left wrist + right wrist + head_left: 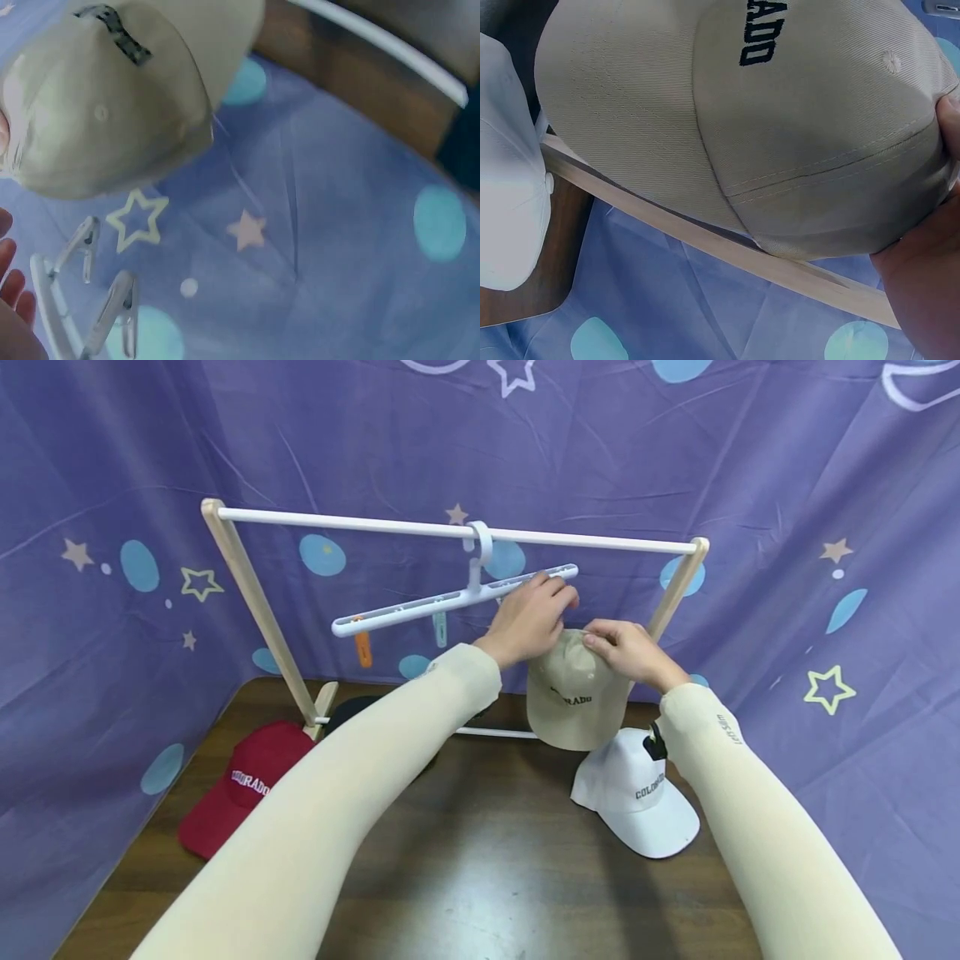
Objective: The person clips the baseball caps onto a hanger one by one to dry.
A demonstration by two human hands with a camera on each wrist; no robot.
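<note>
My right hand (626,647) pinches a beige baseball cap (566,672) by the top of its crown, with the brim hanging down. Dark lettering crosses the cap's front, partly shaded. Just left of it, my left hand (528,614) has its fingers curled over the right part of a white clip hanger (420,607). The hanger hooks onto a white rail (337,522). An orange clip (363,649) and a pale blue clip (439,628) dangle below the bar. In the left wrist view, white clips (116,315) show beside the fingers; whichever clip the left hand covers is hidden.
A red cap (243,777) lies at the table's left, and a white cap (637,793) at the right. Behind my left sleeve, a dark cap (348,708) is mostly hidden. Wooden rack posts (258,602) hold the rail above the brown table (480,877); a patterned purple curtain (420,443) hangs behind.
</note>
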